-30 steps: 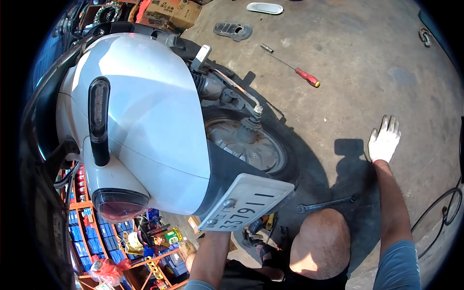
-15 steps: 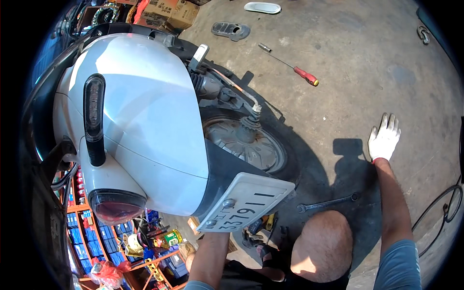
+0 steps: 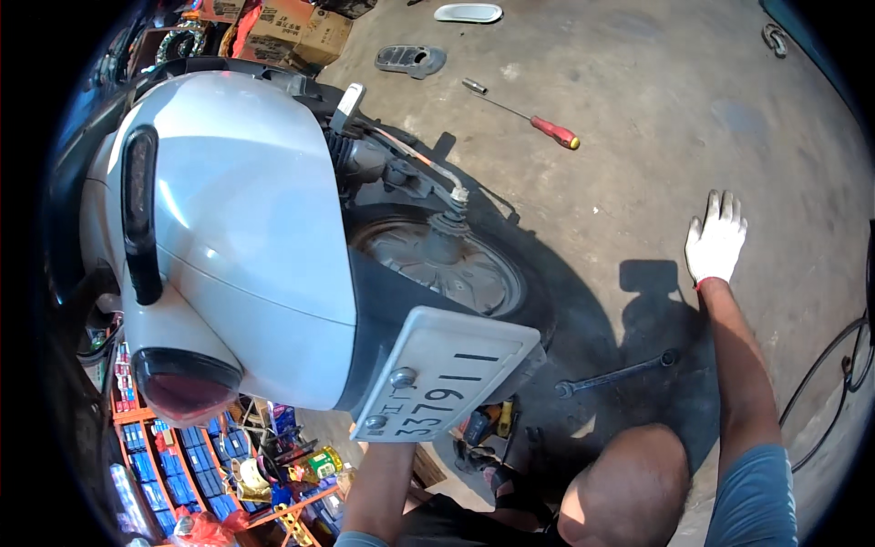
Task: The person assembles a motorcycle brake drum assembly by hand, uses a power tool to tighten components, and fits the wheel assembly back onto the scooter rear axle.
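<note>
My right hand (image 3: 716, 239), in a white glove with dirty fingertips, lies flat on the concrete floor, fingers stretched out and holding nothing. My left forearm (image 3: 377, 479) reaches up behind the white licence plate (image 3: 433, 383), which hides the left hand. The plate hangs at the rear of a white scooter (image 3: 246, 182) filling the left side. Below its bodywork shows the rear wheel (image 3: 447, 260) with a dusty metal hub. A combination wrench (image 3: 618, 374) rests on the floor between my knee and the wheel. Farther off lie a red-handled screwdriver (image 3: 554, 132) and a small metal socket (image 3: 475, 86).
At the far edge are a dark elongated cover (image 3: 410, 60) and a white oval part (image 3: 468, 13). Cardboard boxes (image 3: 301, 32) stand far left. An orange shelf (image 3: 137, 416) with blue boxes is at lower left. A black cable (image 3: 825, 365) curls at right; my bent knee (image 3: 629, 488) is below.
My view has shifted slightly, so the scooter and floor tools sit farther left. My knee appears lower and farther right. The right hand stays flat on the floor, the left behind the plate.
</note>
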`<state>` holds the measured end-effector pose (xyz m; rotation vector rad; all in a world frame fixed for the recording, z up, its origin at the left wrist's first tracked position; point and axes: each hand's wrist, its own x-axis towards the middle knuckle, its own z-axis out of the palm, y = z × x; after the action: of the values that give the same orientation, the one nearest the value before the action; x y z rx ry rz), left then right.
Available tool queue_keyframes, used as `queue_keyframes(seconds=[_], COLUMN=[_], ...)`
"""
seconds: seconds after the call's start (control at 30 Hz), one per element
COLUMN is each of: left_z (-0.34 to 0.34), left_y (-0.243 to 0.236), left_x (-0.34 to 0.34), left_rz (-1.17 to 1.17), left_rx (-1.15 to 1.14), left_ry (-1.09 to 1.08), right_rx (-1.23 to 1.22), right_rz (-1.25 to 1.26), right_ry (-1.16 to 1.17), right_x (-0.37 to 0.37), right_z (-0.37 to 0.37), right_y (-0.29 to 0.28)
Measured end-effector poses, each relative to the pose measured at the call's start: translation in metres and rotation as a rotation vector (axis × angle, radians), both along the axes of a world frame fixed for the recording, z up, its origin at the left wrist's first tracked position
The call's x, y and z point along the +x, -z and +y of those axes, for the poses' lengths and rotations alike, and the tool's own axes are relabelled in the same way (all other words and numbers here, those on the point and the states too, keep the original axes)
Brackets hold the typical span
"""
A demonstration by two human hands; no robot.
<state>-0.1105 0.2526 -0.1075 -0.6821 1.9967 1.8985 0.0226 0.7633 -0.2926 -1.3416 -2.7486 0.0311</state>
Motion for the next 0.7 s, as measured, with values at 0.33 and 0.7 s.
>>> queue_keyframes(seconds=[0.33, 0.7], left_z=[0.003, -0.004], left_y=[0.033, 0.061], left_x=[-0.025, -0.046], left_rz=[0.053, 0.199], left_rx=[0.058, 0.077], left_ry=[0.163, 0.330], right_rx=[0.202, -0.092], right_rz=[0.110, -0.201], right_ry=[-0.072, -0.217], right_x=[0.008, 0.044], right_z=[0.002, 0.015], right_y=[0.031, 0.012])
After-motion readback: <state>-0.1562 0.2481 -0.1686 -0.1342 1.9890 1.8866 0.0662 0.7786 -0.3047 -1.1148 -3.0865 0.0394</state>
